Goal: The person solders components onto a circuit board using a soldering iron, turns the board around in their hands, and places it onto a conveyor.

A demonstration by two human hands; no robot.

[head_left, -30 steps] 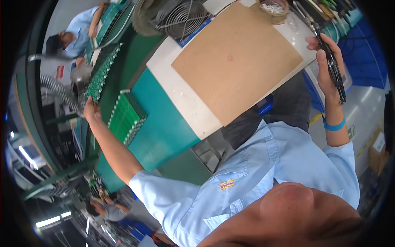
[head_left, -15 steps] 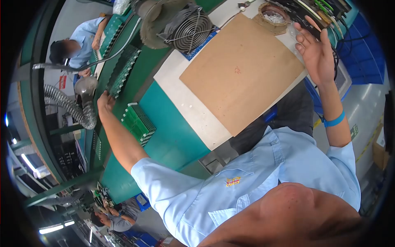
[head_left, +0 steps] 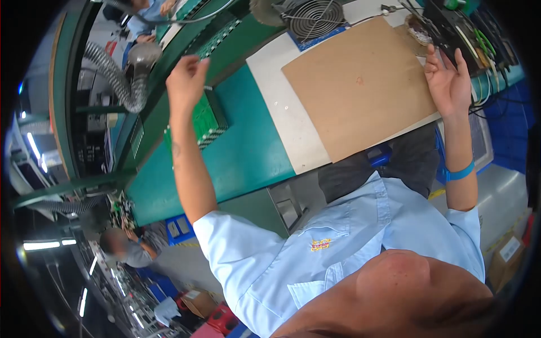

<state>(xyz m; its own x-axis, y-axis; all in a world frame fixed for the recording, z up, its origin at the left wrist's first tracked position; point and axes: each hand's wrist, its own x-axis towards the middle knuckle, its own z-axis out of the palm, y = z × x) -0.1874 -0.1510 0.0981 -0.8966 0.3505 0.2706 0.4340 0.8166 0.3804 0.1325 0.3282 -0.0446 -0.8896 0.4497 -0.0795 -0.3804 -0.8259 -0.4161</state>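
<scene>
My left hand (head_left: pixel 187 79) is raised at the left, above the green conveyor side, with its fingers curled together. Whatever may be between those fingertips is hidden. Just below it, partly behind my forearm, a stack of green boards (head_left: pixel 209 119) with pale notched edges stands on the teal bench mat. My right hand (head_left: pixel 448 87) is palm up at the right edge of the brown sheet (head_left: pixel 360 96), thumb and fingers apart, with nothing visible in it. A blue band (head_left: pixel 460 171) circles that wrist. Close to its fingertips is a black rack of tools (head_left: pixel 451 34).
A round-grilled fan (head_left: pixel 315 21) stands behind the sheet. White board (head_left: pixel 276 107) lies under the sheet, on the teal mat (head_left: pixel 248 152). A silver duct (head_left: pixel 115 76) hangs at the left. Two co-workers are partly visible, one at the top left and one at the lower left (head_left: pixel 138 253).
My left hand has come back from the row of notched edges on the conveyor to above the board stack. My right hand has shifted slightly lower. The camera view has turned too.
</scene>
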